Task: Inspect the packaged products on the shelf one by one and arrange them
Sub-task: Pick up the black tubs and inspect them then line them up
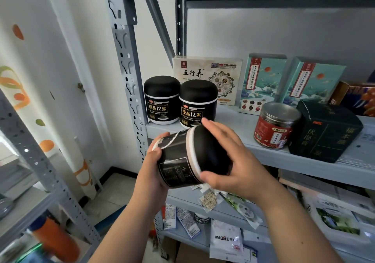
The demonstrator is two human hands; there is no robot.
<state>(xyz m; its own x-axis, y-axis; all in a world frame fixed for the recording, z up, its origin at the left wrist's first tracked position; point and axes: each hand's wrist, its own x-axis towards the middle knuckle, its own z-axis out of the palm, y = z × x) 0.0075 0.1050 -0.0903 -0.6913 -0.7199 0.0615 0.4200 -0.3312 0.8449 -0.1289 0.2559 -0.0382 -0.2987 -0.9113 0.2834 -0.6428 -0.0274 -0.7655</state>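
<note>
The held jar (182,159) lies on its side in front of the shelf (284,161), just below the board. Two matching jars stand upright there: the left standing jar (162,100) and the right standing jar (197,102).

The long axis of the held jar runs roughly left to right. The base points left, the domed black lid points right, and the printed panel faces up toward the camera.

The left grip (154,161) wraps the base end with fingers curled round the wall. The right grip (229,157) clasps the lid end, thumb beside the white ring and fingers over the dome. Both grips grasp the jar; neither is released.

To return the jar, the axis probably needs to be brought upright with the lid end raised. The bare shelf space between the right standing jar and the red-labelled can (276,126) lies up and to the right of the held jar. That space is nearer the right grip, so that side would likely lead the placement.
</note>
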